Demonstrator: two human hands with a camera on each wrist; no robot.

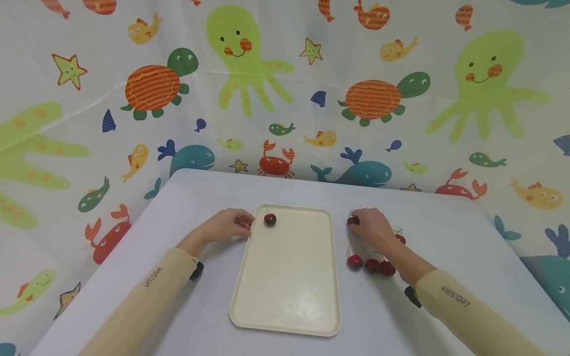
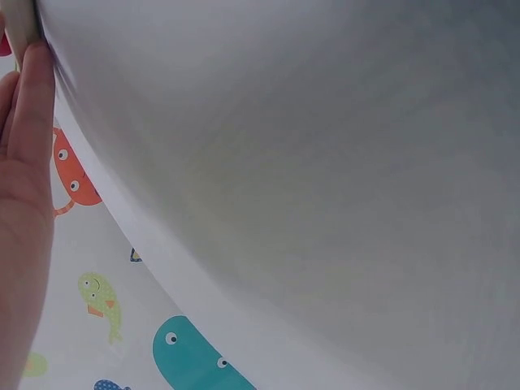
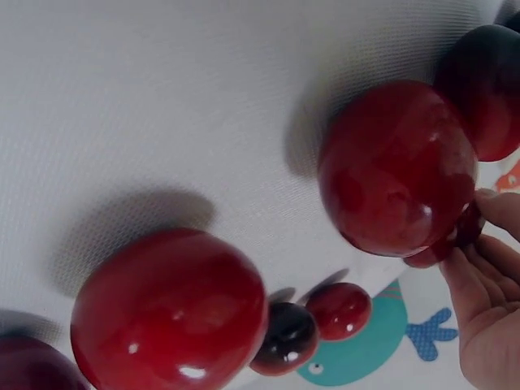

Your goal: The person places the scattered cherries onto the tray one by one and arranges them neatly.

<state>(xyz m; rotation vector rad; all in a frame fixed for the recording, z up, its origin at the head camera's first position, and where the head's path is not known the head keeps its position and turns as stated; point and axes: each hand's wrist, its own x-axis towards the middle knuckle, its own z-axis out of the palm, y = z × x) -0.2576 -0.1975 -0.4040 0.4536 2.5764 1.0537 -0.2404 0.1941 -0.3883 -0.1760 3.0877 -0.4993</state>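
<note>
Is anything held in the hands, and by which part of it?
The right hand pinches a cherry by its round fruit; the left hand only touches the tray's left edge.

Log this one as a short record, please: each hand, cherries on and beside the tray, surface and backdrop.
Left hand: fingers at the left edge of the cream tray
Right hand: pinches a dark red cherry, right of the tray
On tray: one stemmed cherry, near the far left corner
Beside tray: three cherries in the near group; another cherry, partly hidden
Surface: white table
Backdrop: sea-animal curtain
</note>
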